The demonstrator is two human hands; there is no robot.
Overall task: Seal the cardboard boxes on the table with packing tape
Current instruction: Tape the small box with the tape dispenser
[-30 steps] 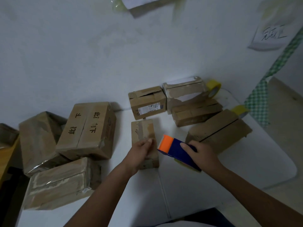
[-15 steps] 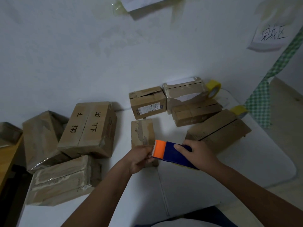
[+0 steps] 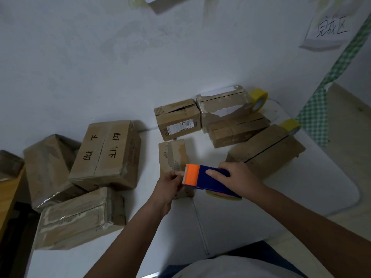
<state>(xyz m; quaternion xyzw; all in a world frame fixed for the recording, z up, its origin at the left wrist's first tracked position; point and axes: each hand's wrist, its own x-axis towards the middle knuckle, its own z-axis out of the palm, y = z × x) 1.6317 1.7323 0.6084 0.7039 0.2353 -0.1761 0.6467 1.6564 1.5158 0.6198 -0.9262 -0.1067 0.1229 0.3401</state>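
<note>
Gripping the blue and orange tape dispenser (image 3: pixel 206 177) from above with the right hand (image 3: pixel 239 177), fingers curled over its blue body, index finger laid along the top. Holding it just above the near end of the small cardboard box (image 3: pixel 173 157) lying flat at the middle of the white table (image 3: pixel 301 197), orange toothed end pointing left. Meeting that orange end with the left hand (image 3: pixel 168 185), fingertips pinched together at the cutter edge; whether on tape cannot be told. Showing a yellowish tape roll (image 3: pixel 222 195) under the dispenser's blue body. Standing behind the small box: a labelled box (image 3: pixel 177 119) with loose flaps, a torn white-topped box (image 3: pixel 223 105), a low flat box (image 3: pixel 236 129), and a long box (image 3: pixel 267 151) just beyond the right hand. Resting by the wall, two yellow tape rolls (image 3: pixel 259 100). Piled at the left: a large box with black characters (image 3: pixel 106 153) and more boxes beside and below it.
</note>
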